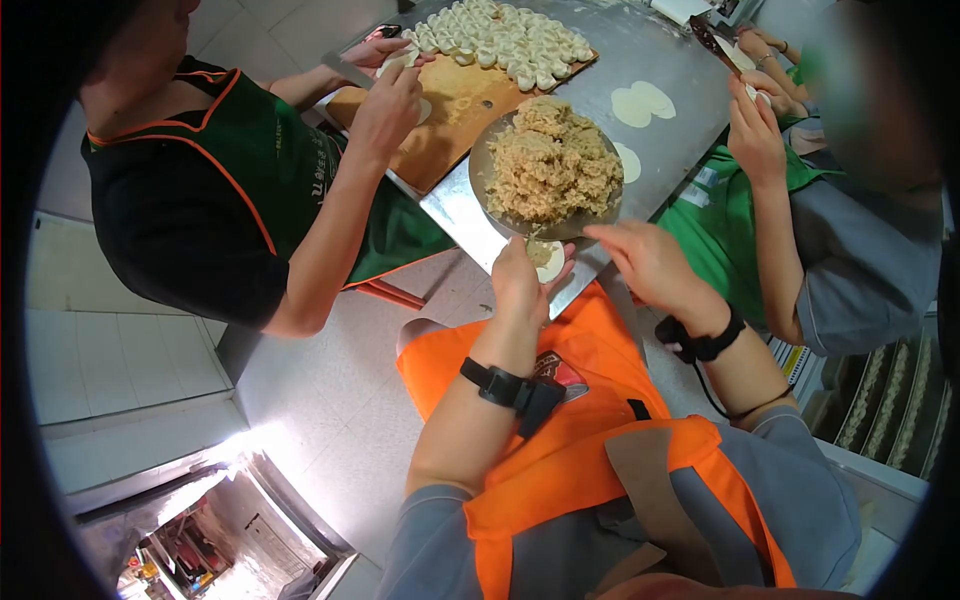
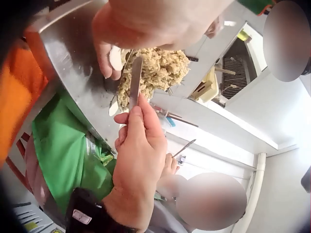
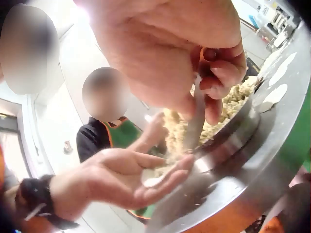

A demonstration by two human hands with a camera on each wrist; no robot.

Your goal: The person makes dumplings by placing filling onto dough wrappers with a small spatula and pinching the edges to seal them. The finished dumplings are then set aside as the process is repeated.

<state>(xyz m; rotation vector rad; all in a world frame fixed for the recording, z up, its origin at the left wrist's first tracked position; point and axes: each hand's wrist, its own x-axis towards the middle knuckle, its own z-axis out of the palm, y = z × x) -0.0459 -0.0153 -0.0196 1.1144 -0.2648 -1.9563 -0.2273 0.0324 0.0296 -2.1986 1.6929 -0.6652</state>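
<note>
My left hand (image 1: 517, 281) is turned palm up beside the heaped bowl. A round white dumpling wrapper (image 1: 551, 266) lies across its fingers, with a dab of filling (image 1: 541, 252) on it. My right hand (image 1: 655, 264) grips a flat metal spreader (image 2: 136, 80), its blade pointing down near the wrapper in the right wrist view. A wide metal bowl (image 3: 232, 149) sits right in front, piled with pale, crumbly filling (image 1: 555, 165). In the left wrist view the spreader overlaps the filling, and the wrapper (image 2: 115, 58) shows at the left fingertips.
Loose wrappers (image 1: 643, 104) lie on the steel table (image 1: 690, 60) beyond the bowl. Many shaped dumplings (image 1: 500, 40) cover a wooden board (image 1: 440, 165) at back left. People in green aprons work at the left (image 1: 260, 150) and right (image 1: 715, 215), their hands over the table.
</note>
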